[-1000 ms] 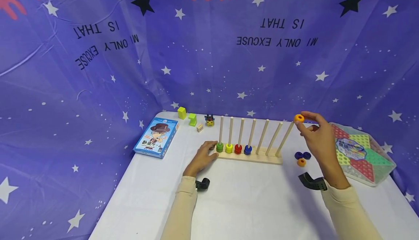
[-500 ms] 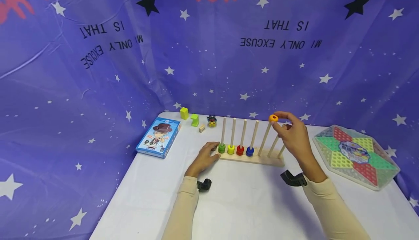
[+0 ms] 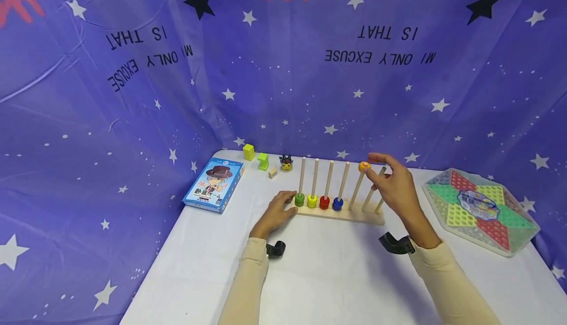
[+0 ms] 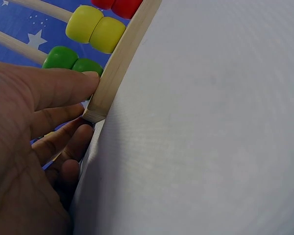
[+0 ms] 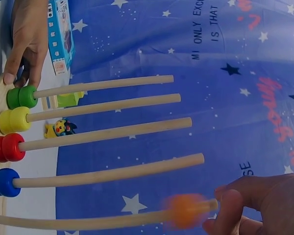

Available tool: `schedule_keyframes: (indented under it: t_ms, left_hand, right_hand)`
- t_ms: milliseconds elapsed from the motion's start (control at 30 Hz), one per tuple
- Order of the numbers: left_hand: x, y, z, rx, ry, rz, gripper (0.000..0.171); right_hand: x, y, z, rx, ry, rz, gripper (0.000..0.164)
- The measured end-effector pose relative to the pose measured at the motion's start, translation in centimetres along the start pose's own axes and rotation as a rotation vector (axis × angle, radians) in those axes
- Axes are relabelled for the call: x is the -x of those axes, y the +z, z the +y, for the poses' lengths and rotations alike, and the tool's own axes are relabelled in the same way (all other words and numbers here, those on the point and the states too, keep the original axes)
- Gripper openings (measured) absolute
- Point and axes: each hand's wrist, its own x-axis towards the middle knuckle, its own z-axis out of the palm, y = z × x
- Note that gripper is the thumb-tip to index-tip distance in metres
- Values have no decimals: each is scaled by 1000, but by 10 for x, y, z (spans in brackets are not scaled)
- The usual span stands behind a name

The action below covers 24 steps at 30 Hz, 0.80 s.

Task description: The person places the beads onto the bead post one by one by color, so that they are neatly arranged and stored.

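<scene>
A wooden peg stand (image 3: pixel 341 214) has a row of upright pegs. Two green beads (image 4: pixel 72 59), two yellow beads (image 4: pixel 95 29), two red beads (image 5: pixel 7 147) and two blue beads (image 5: pixel 5 182) sit low on the first pegs from the left. My left hand (image 3: pixel 275 215) grips the stand's left end, thumb at the front edge. The orange bead (image 5: pixel 185 211), blurred, is threaded on the fifth peg (image 5: pixel 112 221) just below its tip. My right hand (image 3: pixel 396 185) is beside that tip, fingers off the bead and holding nothing.
A blue game box (image 3: pixel 214 184) lies at the left. Behind the stand are a yellow block (image 3: pixel 249 152), a green block (image 3: pixel 263 161), a small wooden piece (image 3: pixel 272 173) and a small figure (image 3: pixel 286 162). A hexagonal board game case (image 3: pixel 480 211) lies at the right.
My right hand has carried the orange bead left from the last peg's tip to the fifth peg and let go of it there. The left hand keeps its place on the stand.
</scene>
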Motion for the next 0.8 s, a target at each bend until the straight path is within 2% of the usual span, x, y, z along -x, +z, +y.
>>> schedule_keyframes:
  t_ms: [233,433,633,800]
  left_hand:
    - [1,-1,2,13,0,-4,53]
    - [-1,-2,0,14,5,-5,53]
    - [-1,-1,-1,20,-1,-2,53]
    - [-1,1,-1,29,7,-2,53]
  right_hand:
    - [10,-18,10,-11,29,45,42]
    - [26,-44,30,-20,69,149,44]
    - [45,-55,76,53,191,218,46]
    - [62,-52,126,135,306,180,49]
